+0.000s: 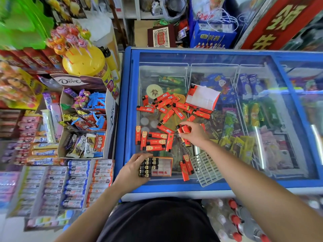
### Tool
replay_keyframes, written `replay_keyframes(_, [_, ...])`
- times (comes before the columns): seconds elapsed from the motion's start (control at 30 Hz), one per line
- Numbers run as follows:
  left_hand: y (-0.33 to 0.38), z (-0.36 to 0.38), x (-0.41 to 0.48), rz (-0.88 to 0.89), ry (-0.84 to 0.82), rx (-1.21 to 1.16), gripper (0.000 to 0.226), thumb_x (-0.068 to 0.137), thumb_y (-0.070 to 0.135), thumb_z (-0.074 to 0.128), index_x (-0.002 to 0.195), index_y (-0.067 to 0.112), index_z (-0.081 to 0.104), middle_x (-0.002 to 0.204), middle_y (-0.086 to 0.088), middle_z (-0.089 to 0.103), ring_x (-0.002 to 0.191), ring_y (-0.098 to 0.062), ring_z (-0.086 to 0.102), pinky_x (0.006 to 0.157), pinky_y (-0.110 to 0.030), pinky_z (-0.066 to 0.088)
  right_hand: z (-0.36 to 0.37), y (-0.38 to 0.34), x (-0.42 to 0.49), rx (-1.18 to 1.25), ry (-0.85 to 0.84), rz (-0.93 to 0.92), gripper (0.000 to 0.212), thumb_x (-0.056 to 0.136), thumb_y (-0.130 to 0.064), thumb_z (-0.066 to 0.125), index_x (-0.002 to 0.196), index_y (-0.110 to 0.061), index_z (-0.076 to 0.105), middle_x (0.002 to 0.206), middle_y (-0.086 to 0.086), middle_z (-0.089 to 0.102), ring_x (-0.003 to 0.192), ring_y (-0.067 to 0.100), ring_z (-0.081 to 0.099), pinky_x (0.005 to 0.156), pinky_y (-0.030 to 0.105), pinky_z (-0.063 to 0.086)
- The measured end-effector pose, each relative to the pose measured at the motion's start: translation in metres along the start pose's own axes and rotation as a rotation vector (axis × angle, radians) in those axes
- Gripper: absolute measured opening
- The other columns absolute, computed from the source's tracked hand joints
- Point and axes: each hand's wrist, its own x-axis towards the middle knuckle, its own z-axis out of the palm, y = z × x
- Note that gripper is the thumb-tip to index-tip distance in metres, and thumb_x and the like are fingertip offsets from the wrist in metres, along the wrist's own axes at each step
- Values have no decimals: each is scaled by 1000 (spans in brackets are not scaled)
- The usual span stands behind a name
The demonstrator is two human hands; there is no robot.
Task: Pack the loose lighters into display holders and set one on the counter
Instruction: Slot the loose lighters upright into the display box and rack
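Several loose red lighters (164, 104) lie scattered on the glass lid of a blue chest freezer (126, 119). My left hand (134, 169) grips an orange display holder (163, 167) near the lid's front edge; its left side holds several lighters standing with black tops up. My right hand (192, 133) pinches a few red lighters (183, 129) above the pile in the middle of the lid. A white plastic grid holder (205, 167) lies empty to the right of the orange one. Two more lighters (186, 167) rest between the holders.
An open red-and-white carton (202, 96) sits on the lid behind the pile. Ice-cream packets show under the glass. A Dove box of sweets (83, 123), a lollipop stand (82, 60) and candy racks crowd the left. Bottles (234, 220) stand below at right.
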Motion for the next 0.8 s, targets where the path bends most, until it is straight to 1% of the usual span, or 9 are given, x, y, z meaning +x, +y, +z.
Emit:
replay_keyframes(0.1, [9,-8,0,-23,57,155,84,67,65,67,146,53,40,148,21,38,132,-17,35,106,-40,40,-1,-14,-21,162,9,7,52,82,-24,83,131,-27,64,128,-7,60,110,8,50,91,27,39])
replay_keyframes(0.17, [22,-17,4,-20,160,143,76,71,72,56,142,46,52,144,20,43,129,-17,31,103,-40,32,-1,-22,-38,282,10,4,52,81,-22,84,129,-27,65,126,-12,61,110,6,56,94,28,45])
replay_keyframes(0.23, [41,-28,13,-43,239,-38,66,77,69,56,133,36,63,130,15,59,121,-16,43,96,-33,34,1,-30,-58,349,13,-19,50,80,-21,84,127,-27,67,118,-15,65,103,-4,61,90,18,51])
replay_keyframes(0.33, [76,-45,32,-106,170,-444,33,91,43,72,122,30,70,103,8,75,103,-13,68,91,-36,55,6,-44,-89,375,39,-69,46,80,-19,84,121,-28,67,110,-25,63,96,-20,57,78,-2,41])
replay_keyframes(0.4, [94,-51,41,-98,113,-520,26,93,37,72,118,30,72,95,4,77,93,-14,72,87,-42,60,15,-49,-104,412,60,-96,44,78,-18,86,118,-27,70,112,-20,67,99,-12,62,81,3,44])
replay_keyframes(0.5, [111,-51,46,-46,74,-495,11,93,27,74,104,30,75,89,2,77,82,-18,74,76,-35,63,25,-51,-120,466,67,-104,47,77,-15,87,120,-24,70,110,-13,71,97,-1,67,82,13,52])
replay_keyframes(0.6, [108,-50,44,2,107,-439,16,93,15,74,98,28,77,90,3,77,79,-15,74,74,-32,64,30,-48,-129,540,87,-53,44,79,-12,85,119,-23,69,104,-10,72,90,1,69,80,17,56])
replay_keyframes(0.67, [98,-50,39,-6,124,-447,15,89,13,77,103,20,79,91,3,78,83,-16,74,80,-35,63,33,-40,-131,676,110,55,38,83,-11,81,117,-22,69,95,-2,71,80,2,68,71,20,56])
replay_keyframes(0.8, [84,-52,27,9,147,-418,23,82,10,83,103,18,81,92,6,78,86,-10,73,86,-26,60,38,-22,-133,1041,86,314,29,91,-10,72,119,-15,67,92,16,59,74,24,60,65,34,53])
